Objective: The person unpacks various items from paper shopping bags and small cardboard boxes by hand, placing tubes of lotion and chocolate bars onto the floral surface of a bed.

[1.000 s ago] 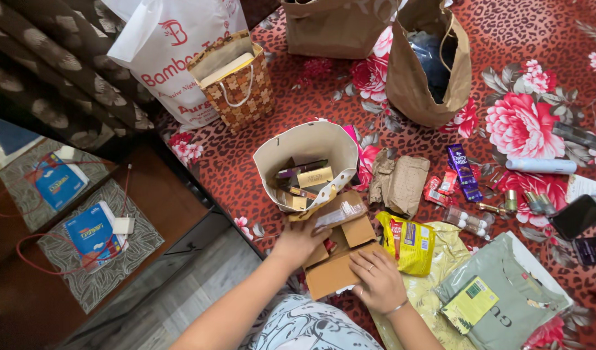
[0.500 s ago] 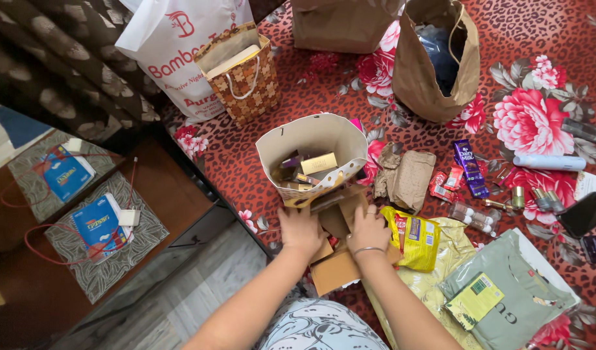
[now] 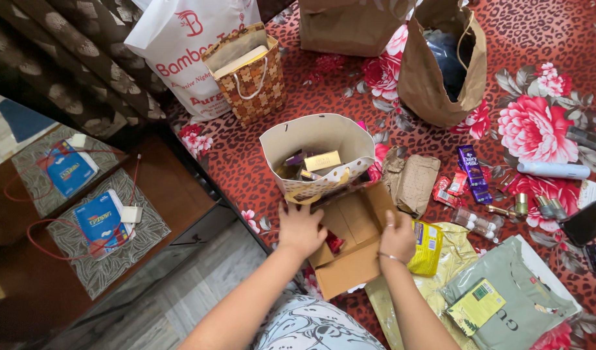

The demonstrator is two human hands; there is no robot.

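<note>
Red leopard-print bedspread (image 3: 544, 39) with big pink flowers, spread across the bed; to the left of the cardboard box (image 3: 353, 241), a dark wooden side table (image 3: 175, 194) carrying two blue booklets (image 3: 98, 220) on patterned mats, with grey floor below. Brown, plain and open at the top, that box, lying on the bedspread at the bed's near edge, flaps folded outward, something small and red showing at its left inner corner. Left hand (image 3: 300, 228) pressed to the box's left flap, fingers spread and lying flat, grip loose rather than closed. Right hand (image 3: 398, 238) curled over the box's right flap, fingers closed around its edge, a thin bangle at the wrist. Just above the box and touching it, a cream dotted gift bag (image 3: 317, 155) standing open, full of small boxes. Right of the box, partly under the right hand, a yellow snack packet (image 3: 426, 246); further right, a folded green shirt (image 3: 512, 298). Up and right of the box, a crumpled brown paper wrap (image 3: 411, 181), a purple chocolate bar (image 3: 473, 174) and a brown paper bag (image 3: 440, 71). Up and left of the box, a white carrier bag (image 3: 181, 45) and a patterned gift bag (image 3: 249, 78).
</note>
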